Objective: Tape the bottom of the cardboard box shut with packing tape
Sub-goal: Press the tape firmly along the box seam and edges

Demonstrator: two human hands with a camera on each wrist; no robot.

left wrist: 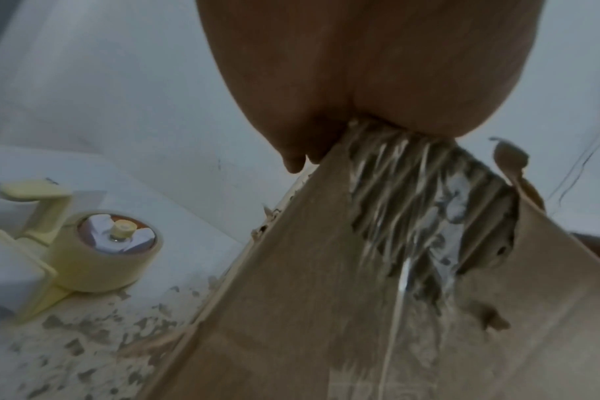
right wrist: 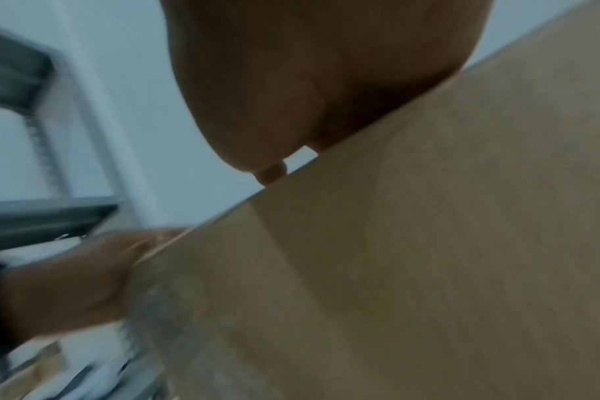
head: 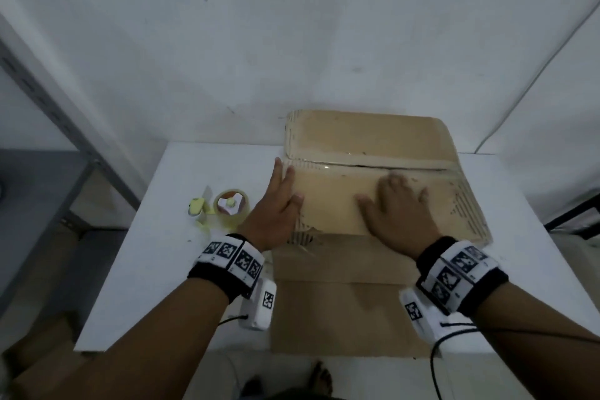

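Observation:
A worn cardboard box [head: 367, 136] stands on the white table [head: 181, 185], bottom flaps folded shut and facing up, with a dark seam [head: 373, 166] running across between them. My left hand [head: 279, 204] lies flat with straight fingers on the near flap's left edge. My right hand [head: 394, 204] presses flat on the near flap's middle, fingers spread toward the seam. The box's front wall is torn at its top left corner [left wrist: 429, 216]. A roll of packing tape in a yellow dispenser [head: 227, 206] lies on the table, left of my left hand. In the wrist views only each palm's heel shows, the left hand [left wrist: 377, 81] and the right hand [right wrist: 309, 89].
A grey metal shelf frame [head: 48, 127] stands left of the table. The white wall [head: 292, 26] rises right behind the box. A black cable [head: 435, 357] hangs from my right wrist. Paint on the table near the dispenser [left wrist: 96, 243] is chipped.

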